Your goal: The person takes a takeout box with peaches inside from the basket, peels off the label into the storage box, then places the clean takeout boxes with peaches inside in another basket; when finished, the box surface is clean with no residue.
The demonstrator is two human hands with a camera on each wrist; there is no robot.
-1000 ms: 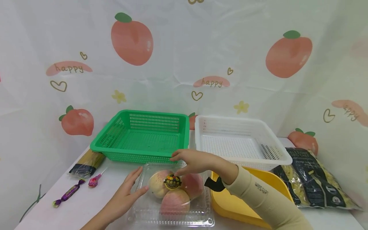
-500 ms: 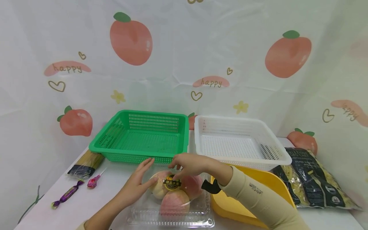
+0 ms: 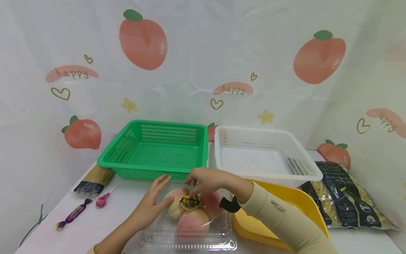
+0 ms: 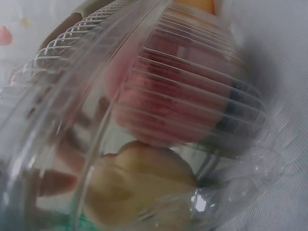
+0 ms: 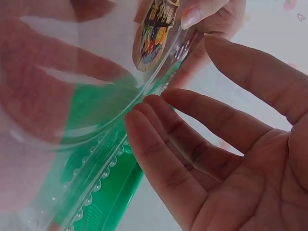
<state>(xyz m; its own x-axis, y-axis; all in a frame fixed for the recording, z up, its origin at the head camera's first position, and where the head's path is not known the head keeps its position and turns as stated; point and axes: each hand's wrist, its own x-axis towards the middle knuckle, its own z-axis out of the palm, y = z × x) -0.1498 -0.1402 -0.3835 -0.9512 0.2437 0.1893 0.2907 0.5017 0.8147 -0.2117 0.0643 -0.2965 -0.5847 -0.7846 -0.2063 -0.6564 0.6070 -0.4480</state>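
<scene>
A clear plastic clamshell box (image 3: 219, 233) with 3 peaches (image 3: 193, 222) inside lies on the table. A round black and gold sticker (image 3: 189, 201) marks its lid. My left hand (image 3: 149, 203) lies over the box's far left part, fingers extended towards the green basket, thumb over the lid near the sticker. My right hand (image 3: 207, 181) reaches over the far side of the box. In the right wrist view its lightly bent fingertips (image 5: 139, 122) meet the lid's clear edge, the thumb held apart from them. Through the plastic, the left wrist view shows a peach (image 4: 168, 91).
Behind the box stand a green basket (image 3: 158, 173) and a white basket (image 3: 269, 176). A yellow tray (image 3: 253, 225) sits close on the right, beside bagged pasta (image 3: 352, 197). At left lie a wrapped candy (image 3: 73, 214), a lollipop (image 3: 102, 200) and a packet of thin sticks (image 3: 93, 181).
My left hand has moved forward and right, from the box's left side to over its far left part. My right hand has shifted slightly left, its fingers bending a little more.
</scene>
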